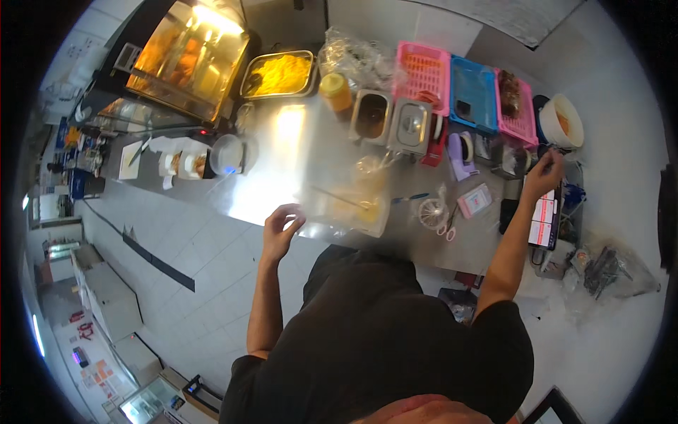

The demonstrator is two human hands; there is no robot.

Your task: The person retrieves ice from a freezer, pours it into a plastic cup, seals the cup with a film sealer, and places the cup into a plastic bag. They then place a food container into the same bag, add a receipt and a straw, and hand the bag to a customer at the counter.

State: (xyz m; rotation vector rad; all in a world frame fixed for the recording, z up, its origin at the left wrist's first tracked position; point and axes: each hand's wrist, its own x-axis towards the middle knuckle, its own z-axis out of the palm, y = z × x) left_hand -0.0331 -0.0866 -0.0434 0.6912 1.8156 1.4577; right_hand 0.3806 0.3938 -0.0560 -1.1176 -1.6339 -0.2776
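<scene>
My left hand [282, 231] hovers at the front edge of a shiny metal worktop [270, 175], its fingers loosely curled, a gap before the thumb and nothing seen between them. To its right lies a translucent tray or board [380, 225] with a thin stick [339, 197] and a yellowish patch on it. My right hand [545, 174] is raised at the far right, over the upper end of a lit tablet [543, 217] and just below a white bucket [574, 124]. Its fingertips are bunched together; whether they hold something is too small to tell.
Along the back stand a lit food warmer [183, 63], a metal pan of yellow food [280, 74], a squeeze bottle [335, 91], a lidded steel container [410, 126] and a blue basket [474, 93]. Scissors [449, 229] and a purple tape dispenser [460, 159] lie nearer. Open takeaway boxes [183, 164] sit left.
</scene>
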